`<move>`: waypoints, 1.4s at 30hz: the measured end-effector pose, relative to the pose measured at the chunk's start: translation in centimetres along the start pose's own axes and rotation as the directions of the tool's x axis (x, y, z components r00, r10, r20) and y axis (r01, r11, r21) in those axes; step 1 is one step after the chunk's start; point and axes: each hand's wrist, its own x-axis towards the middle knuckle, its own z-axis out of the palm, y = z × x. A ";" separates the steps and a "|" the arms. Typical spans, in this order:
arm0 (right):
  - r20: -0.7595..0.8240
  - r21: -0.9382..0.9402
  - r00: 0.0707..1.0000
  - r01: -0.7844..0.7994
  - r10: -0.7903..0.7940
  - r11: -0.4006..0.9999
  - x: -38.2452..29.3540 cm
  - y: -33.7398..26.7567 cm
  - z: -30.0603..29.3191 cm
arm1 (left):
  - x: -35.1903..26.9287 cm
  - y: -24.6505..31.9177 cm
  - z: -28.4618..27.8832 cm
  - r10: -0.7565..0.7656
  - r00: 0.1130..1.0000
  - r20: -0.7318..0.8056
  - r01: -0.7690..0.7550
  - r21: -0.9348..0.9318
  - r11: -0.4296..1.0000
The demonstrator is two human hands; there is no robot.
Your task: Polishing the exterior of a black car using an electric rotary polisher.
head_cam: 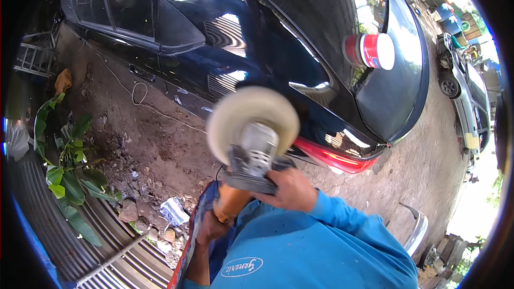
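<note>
My left hand [215,224] is wrapped around the orange rear body of a power polisher [259,140], at the bottom middle of the head view. My right hand [291,188] grips the black handle by its metal gear head. The round cream polishing pad [225,120] is blurred and faces the glossy black car [261,44]. It overlaps the rear side panel in view; whether it touches the paint I cannot tell. The car's red tail light [341,157] is just right of the pad. A red-and-white can [377,51] stands on the car's rear, beside the back window.
A pale cord [154,109] runs over the dirt ground [136,136] beside the car. Leafy plants [70,168], stones [128,210] and corrugated metal sheets [132,265] are at left. A metal frame [36,58] stands at far left. A silver car [466,100] is at far right.
</note>
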 end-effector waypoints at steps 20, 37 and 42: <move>-0.416 0.237 0.890 -0.094 0.188 0.967 -9.8 2.5 -2.6 | -0.8 7.0 1.1 0.113 0.981 0.158 -0.154 0.281 0.947; -0.162 0.021 0.956 0.253 -0.246 0.967 12.8 -6.7 -0.1 | 1.6 -0.9 -11.6 -0.078 0.990 -0.116 0.051 -0.217 0.975; -0.211 -0.050 0.950 0.223 -0.229 0.973 10.6 -5.0 3.9 | 4.1 -5.7 -10.0 -0.090 0.961 -0.262 0.084 -0.035 0.996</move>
